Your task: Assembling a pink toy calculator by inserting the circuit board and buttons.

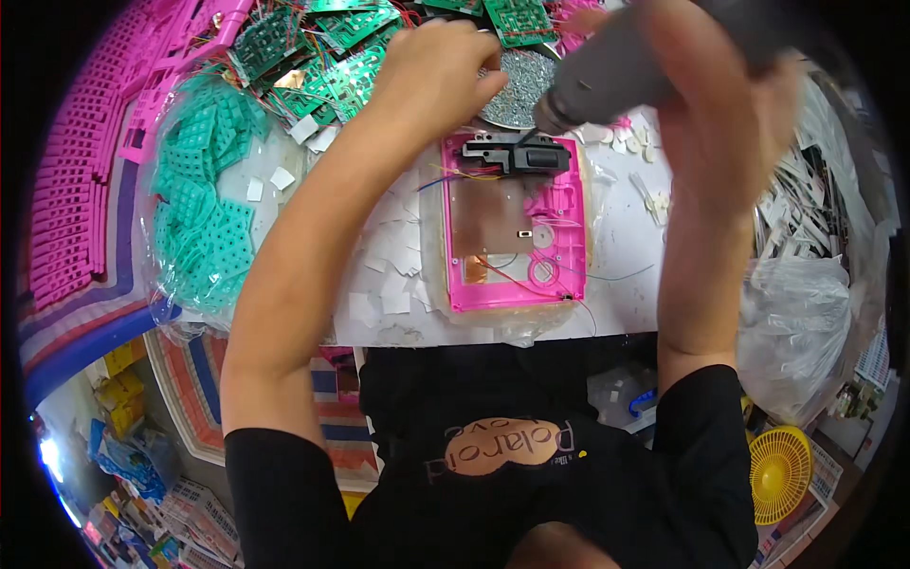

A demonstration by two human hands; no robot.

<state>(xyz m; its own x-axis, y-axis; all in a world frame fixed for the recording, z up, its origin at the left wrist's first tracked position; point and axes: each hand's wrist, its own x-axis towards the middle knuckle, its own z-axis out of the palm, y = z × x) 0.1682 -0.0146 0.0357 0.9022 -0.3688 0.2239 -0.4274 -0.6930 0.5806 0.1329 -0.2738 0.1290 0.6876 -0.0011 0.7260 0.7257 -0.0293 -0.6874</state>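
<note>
My right hand (711,104), partly blurred, is wrapped around a dark grey power screwdriver (607,76). The tool's nose points down and left, its tip at a black plastic module (536,156). That module lies across the top end of a pink plastic housing (569,251). Inside the housing are a brown board (488,213), a small speaker-like disc and thin loose wires. Beside a round dish of small metal screws (517,90), my left hand (441,71) is held with its fingers curled and thumb close to them. What those fingers hold, if anything, is hidden.
Green circuit boards (351,81) with wires pile up at the far side. A bag of teal rubber pads (204,199) stands left, near stacked pink grids (71,199). White foam pieces (393,289) lie beside the housing. At right are bagged white strips (796,209) and a yellow basket (782,474).
</note>
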